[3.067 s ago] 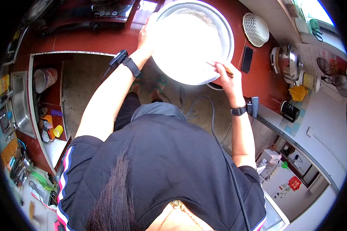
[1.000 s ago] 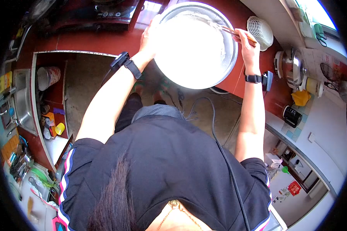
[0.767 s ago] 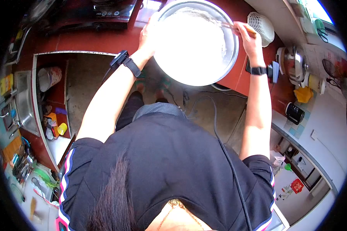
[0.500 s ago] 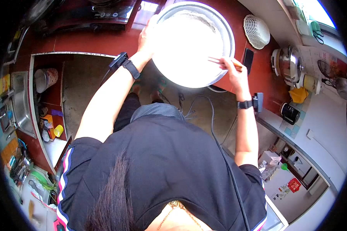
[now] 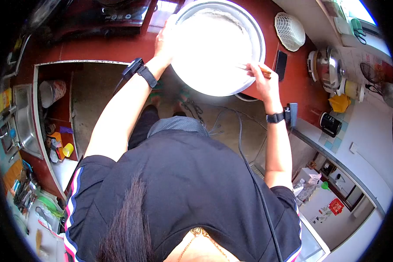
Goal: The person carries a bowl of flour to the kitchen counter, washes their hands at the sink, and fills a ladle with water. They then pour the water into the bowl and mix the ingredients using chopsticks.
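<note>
A large metal basin (image 5: 258, 35) stands at the counter's front edge, its white contents (image 5: 212, 48) too bright to make out, with a rougher pale patch near the far rim. My left hand (image 5: 164, 43) is closed on the basin's left rim, fingers partly hidden by glare. At the right rim, my right hand (image 5: 265, 83) grips a pair of chopsticks (image 5: 266, 72). Their tips point left over the white contents; glare hides whether they touch.
On the red counter (image 5: 299, 87) to the right are a white mesh basket (image 5: 289, 31), a black phone (image 5: 280, 65) and a glass-lidded pot (image 5: 329, 70). A black cup (image 5: 329, 124) is nearer. The cooktop (image 5: 118, 17) lies back left, the sink (image 5: 27, 120) far left. A cable (image 5: 249, 168) hangs along my body.
The chopsticks show less of their length over the basin, and my right hand has turned slightly. The basin sits slightly higher in view. My left hand keeps its hold.
</note>
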Demonstrator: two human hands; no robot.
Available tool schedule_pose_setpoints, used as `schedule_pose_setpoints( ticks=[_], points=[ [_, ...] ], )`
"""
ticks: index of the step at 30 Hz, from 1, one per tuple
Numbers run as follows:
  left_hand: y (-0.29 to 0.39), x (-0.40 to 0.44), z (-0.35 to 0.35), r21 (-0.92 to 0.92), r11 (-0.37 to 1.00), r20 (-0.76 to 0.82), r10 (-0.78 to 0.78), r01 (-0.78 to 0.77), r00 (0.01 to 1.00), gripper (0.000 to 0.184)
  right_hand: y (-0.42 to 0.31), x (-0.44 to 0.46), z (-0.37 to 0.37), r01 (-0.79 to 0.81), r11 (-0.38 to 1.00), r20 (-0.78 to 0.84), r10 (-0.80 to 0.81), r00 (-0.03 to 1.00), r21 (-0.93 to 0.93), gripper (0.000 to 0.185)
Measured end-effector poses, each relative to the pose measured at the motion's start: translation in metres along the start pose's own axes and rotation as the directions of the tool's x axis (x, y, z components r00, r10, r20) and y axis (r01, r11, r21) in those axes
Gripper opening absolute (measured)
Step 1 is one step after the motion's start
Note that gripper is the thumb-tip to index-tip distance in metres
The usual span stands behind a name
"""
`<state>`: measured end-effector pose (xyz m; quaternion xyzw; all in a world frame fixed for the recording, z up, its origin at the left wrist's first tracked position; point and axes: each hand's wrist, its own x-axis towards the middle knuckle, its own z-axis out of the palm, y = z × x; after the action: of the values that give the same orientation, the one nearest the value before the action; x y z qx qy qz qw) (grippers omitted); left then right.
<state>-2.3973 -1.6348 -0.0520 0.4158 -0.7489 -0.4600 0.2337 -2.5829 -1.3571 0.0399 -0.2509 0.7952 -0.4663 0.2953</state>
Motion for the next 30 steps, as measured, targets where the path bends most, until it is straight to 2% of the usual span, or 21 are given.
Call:
schedule_pose_setpoints(
  ticks=[1,4,10,13,15,17,19,20,23,25,28,30],
  points=[
    [-0.004,0.000,0.002,-0.006,0.999,-0.015,0.034,-0.034,0.999,0.047,0.000,-0.003,0.010,-0.053,0.998,0.004,0.053,0.999,-0.019,0.025],
    [-0.007,0.000,0.002,-0.006,1.000,-0.013,0.027,-0.027,1.000,0.047,-0.016,0.014,0.037,0.107,0.992,0.036,-0.105,0.994,-0.066,0.028],
    [0.002,-0.003,-0.004,-0.028,1.000,0.032,-0.009,0.010,0.999,0.046,-0.032,0.054,-0.012,0.228,0.974,-0.076,-0.228,0.971,-0.007,0.019],
    [-0.004,-0.001,0.000,-0.042,0.999,0.019,0.000,0.000,1.000,0.046,-0.024,0.032,-0.034,0.185,0.957,-0.044,-0.199,0.979,-0.224,0.018],
    [-0.006,0.001,0.002,-0.034,0.999,-0.002,0.001,-0.001,1.000,0.046,-0.016,0.011,-0.032,0.027,0.991,-0.059,-0.035,0.998,-0.135,0.018],
    [-0.004,0.001,0.002,-0.029,1.000,-0.003,-0.004,0.004,1.000,0.047,-0.012,-0.011,-0.024,-0.056,0.983,0.009,0.059,0.998,-0.172,0.021],
    [0.002,-0.002,-0.002,-0.029,0.999,0.009,-0.014,0.015,1.000,0.047,-0.015,-0.026,0.004,-0.121,0.990,-0.013,0.120,0.993,-0.070,0.025],
    [0.003,-0.002,-0.002,-0.022,0.999,0.020,-0.025,0.025,0.999,0.047,-0.021,-0.027,0.018,-0.214,0.977,-0.025,0.214,0.976,-0.004,0.026],
    [0.004,-0.002,-0.004,-0.017,0.999,0.041,-0.040,0.040,0.998,0.047,-0.013,-0.009,0.049,-0.113,0.985,-0.019,0.116,0.993,0.130,0.028],
    [0.005,-0.003,-0.004,-0.048,0.998,0.042,-0.032,0.034,0.999,0.047,-0.019,0.002,0.048,-0.064,0.990,-0.057,0.071,0.996,0.124,0.028],
    [-0.005,-0.002,0.001,-0.017,0.998,-0.014,0.057,-0.057,0.998,0.048,-0.039,0.007,0.042,-0.008,0.984,-0.101,0.026,0.995,0.178,0.029],
    [-0.005,-0.002,0.000,0.014,1.000,0.035,0.013,-0.014,0.999,0.050,-0.047,0.012,0.044,0.039,0.977,-0.119,-0.014,0.993,0.208,0.029]
  ],
)
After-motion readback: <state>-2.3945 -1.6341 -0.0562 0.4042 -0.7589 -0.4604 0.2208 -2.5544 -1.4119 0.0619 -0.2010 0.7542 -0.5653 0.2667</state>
